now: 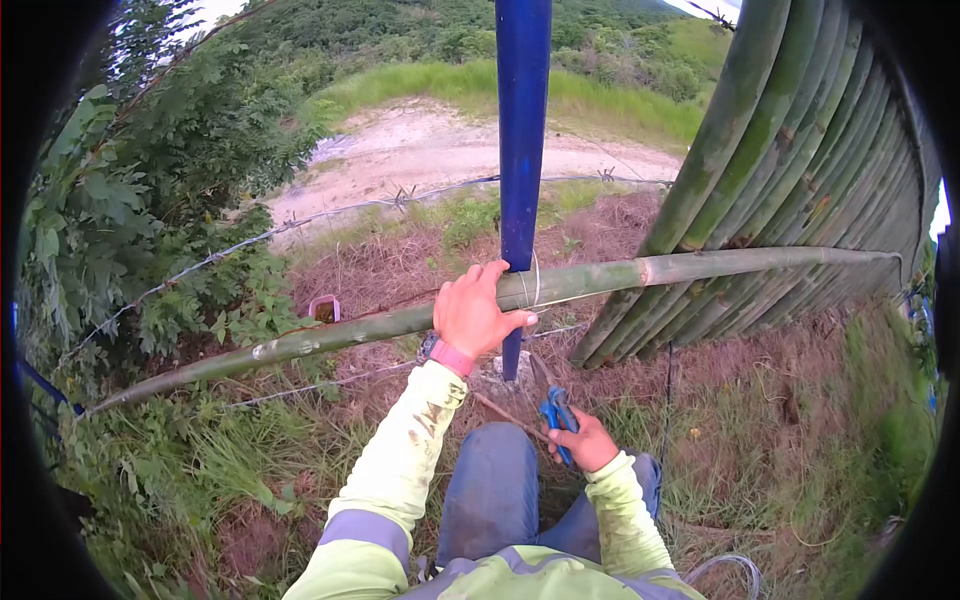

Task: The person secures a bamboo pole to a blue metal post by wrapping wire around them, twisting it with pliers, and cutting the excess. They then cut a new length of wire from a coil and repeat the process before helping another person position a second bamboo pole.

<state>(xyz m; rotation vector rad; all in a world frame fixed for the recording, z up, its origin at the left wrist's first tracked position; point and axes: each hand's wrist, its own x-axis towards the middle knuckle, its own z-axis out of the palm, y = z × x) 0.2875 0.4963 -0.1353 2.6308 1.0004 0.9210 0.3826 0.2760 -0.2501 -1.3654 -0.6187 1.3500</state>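
My left hand rests on a long horizontal green bamboo pole, its fingers over the pole beside a blue metal post. Thin wire loops around the pole at the post, just right of that hand. Lower and to the right, my right hand is closed around blue-handled pliers, whose jaws point up toward the foot of the post. A thin brown stick lies beside the pliers and reaches toward the right hand; whether it is held is unclear.
Upright bamboo poles stand in a dense row at the right. Barbed wire crosses behind the post. A small pinkish container sits beyond the pole. Coiled wire lies at the lower right. Leafy branches fill the left.
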